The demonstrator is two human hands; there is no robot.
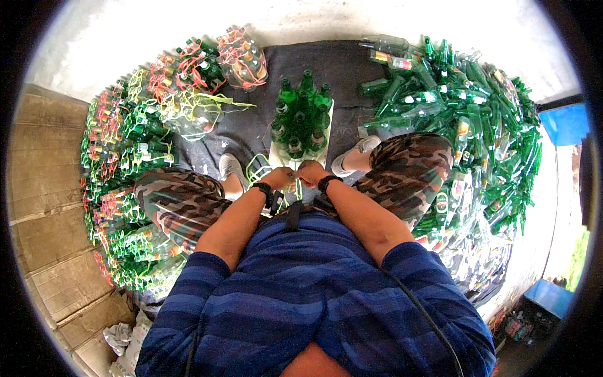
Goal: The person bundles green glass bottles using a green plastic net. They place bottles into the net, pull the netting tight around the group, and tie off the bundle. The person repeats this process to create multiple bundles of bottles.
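Note:
Several green glass bottles stand upright in a close group on a pale board between my feet. At the near edge of the group, my left hand and my right hand meet, almost touching, with fingers closed on pale green plastic twine. The twine loops out to the left of my left hand, and strands hang below both hands. How the twine runs between the fingers is too small to tell.
Bundles of bottles tied with pink and yellow-green twine are packed along the left. A large heap of loose green and clear bottles lies on the right. Black sheeting covers the floor; cardboard lines the far left.

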